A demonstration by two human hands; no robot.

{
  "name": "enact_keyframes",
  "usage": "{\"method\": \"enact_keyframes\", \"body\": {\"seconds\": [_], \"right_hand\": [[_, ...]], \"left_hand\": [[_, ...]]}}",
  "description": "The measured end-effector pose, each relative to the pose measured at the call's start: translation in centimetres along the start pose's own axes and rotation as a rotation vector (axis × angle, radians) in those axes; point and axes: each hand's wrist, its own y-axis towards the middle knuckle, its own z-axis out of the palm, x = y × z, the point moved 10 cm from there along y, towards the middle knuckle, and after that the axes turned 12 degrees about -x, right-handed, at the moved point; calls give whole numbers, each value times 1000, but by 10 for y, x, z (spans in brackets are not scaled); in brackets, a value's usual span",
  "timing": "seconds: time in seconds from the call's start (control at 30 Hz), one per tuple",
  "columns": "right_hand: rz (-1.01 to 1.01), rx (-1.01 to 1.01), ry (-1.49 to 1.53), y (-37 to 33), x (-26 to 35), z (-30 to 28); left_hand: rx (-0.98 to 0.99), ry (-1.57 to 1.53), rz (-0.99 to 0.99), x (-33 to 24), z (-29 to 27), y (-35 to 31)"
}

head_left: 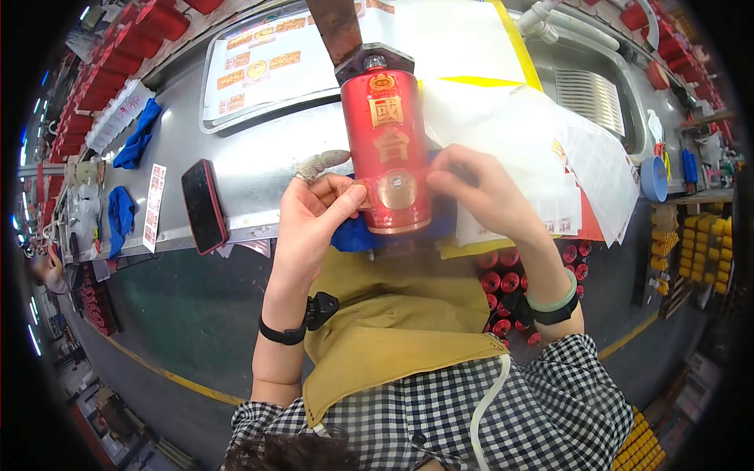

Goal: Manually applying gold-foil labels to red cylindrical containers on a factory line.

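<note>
A red bottle [383,149] with raised gold characters and a round gold emblem hangs neck-up in front of me. Its neck meets a dark metal holder [374,61] on a rusty bar. At the bottle's lower left, my left hand [318,206] is closed in a pinch, thumb against forefinger. Something small and tan shows at the thumb tip, too small to name. One left finger wears a pale knitted cover [320,163]. My right hand [479,184] is at the bottle's right side with bent fingers drawn together; their tips are slightly blurred, and what they hold is hidden.
A metal tray [210,110] with sticker sheets lies behind on the steel bench. To the left are a phone [203,206], a label strip [155,208] and blue cloths [120,220]. Paper sheets [605,161] cover the right side. Several red bottles [509,281] stand below the bench.
</note>
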Motion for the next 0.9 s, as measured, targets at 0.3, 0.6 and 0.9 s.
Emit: {"method": "enact_keyframes", "body": {"seconds": [0.3,0.6,0.9], "right_hand": [[42,4,-28,-2,1,0],[-15,-13,4,0,-1,0],[-21,-18,-13,0,0,0]], "left_hand": [[-9,-3,8,1,-1,-1],[-17,5,-14,3,-1,0],[0,-17,5,-1,1,-3]]}}
